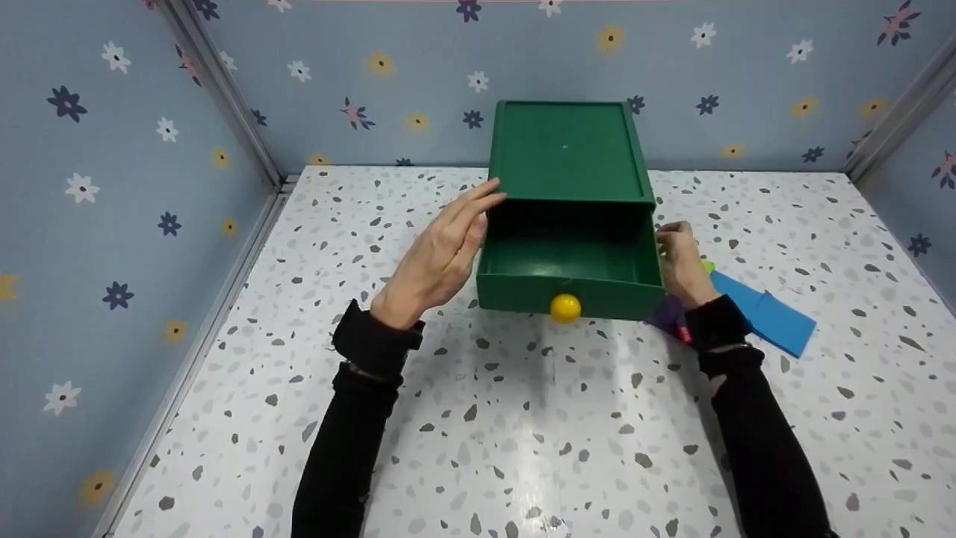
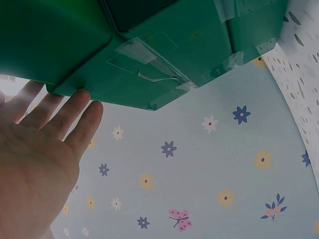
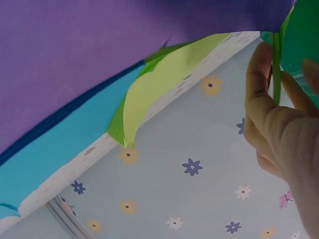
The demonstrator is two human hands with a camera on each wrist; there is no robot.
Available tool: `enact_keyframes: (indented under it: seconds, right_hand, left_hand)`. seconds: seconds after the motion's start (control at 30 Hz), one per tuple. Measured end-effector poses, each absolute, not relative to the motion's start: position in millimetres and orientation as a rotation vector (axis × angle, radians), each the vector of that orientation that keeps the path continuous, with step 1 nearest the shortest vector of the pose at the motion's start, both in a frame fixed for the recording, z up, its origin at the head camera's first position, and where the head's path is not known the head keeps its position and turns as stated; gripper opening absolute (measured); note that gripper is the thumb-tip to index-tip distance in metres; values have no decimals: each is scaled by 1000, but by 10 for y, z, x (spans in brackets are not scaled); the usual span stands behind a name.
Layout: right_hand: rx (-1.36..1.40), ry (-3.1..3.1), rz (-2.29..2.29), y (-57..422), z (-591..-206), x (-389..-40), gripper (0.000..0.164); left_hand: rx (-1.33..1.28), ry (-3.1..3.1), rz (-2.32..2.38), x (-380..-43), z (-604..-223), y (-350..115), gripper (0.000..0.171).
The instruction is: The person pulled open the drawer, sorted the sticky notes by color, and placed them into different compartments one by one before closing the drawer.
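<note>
A green box [image 1: 567,149] stands at the back of the table with its drawer [image 1: 515,294] pulled out toward me. A yellow round knob [image 1: 565,308] sits on the drawer's front. My left hand [image 1: 441,254], fingers extended, touches the box's left front edge; the left wrist view shows its fingertips against the green side. To the right of the drawer, my right hand [image 1: 681,261] pinches the edge of a green sheet [image 3: 276,69] between its fingers. Beneath that wrist lie a purple sheet [image 1: 663,314] and a blue sheet [image 1: 784,321], partly covered.
Flowered wall panels [image 1: 418,82] enclose the speckled white table [image 1: 478,448] at the back and both sides. Clear tape [image 2: 149,57] is stuck along the box's side. A small red piece [image 1: 683,331] shows beside the right sleeve.
</note>
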State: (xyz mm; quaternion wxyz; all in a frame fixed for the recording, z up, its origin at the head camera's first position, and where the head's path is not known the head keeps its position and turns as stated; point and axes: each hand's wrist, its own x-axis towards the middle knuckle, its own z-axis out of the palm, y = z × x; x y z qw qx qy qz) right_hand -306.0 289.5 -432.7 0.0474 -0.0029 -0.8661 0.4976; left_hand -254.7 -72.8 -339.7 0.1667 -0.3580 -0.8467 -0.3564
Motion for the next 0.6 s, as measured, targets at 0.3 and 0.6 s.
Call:
enact_keyframes:
  seconds: [0.3, 0.6]
  right_hand:
    - [135, -2532, 1081, 2936, -4330, -3016, 27]
    - [-89, -2476, 1129, 3005, -4164, -2958, 35]
  left_hand:
    - [-1023, -2399, -1025, -2543, -3399, -730, 45]
    - [-1025, -2394, -1012, -2553, -3408, -726, 44]
